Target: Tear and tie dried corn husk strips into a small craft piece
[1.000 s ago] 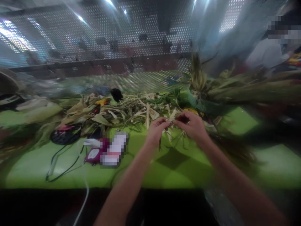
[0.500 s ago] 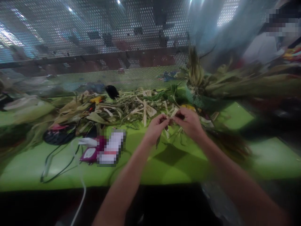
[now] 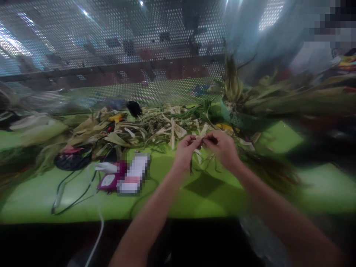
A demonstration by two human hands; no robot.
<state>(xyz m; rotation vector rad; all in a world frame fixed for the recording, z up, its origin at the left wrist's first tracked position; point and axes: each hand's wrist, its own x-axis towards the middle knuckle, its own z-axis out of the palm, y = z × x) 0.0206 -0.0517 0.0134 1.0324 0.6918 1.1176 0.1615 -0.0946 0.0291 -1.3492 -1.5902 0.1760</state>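
My left hand (image 3: 185,151) and my right hand (image 3: 222,147) meet fingertip to fingertip over a bright green table (image 3: 178,196). Both pinch a small bundle of pale dried leaf strips (image 3: 200,144); thin green ends hang down below it. Just behind the hands lies a wide heap of dried husks and leaves (image 3: 144,129).
A purple pouch (image 3: 109,181) and black cords (image 3: 69,191) lie at the left, beside a dark round pouch (image 3: 72,160). Long leafy stalks (image 3: 292,100) pile up at the right. A perforated metal screen (image 3: 125,55) backs the table. Another person (image 3: 319,55) is at the far right.
The hands have stayed together on the strips, with small shifts of the fingers. The view has swung slightly.
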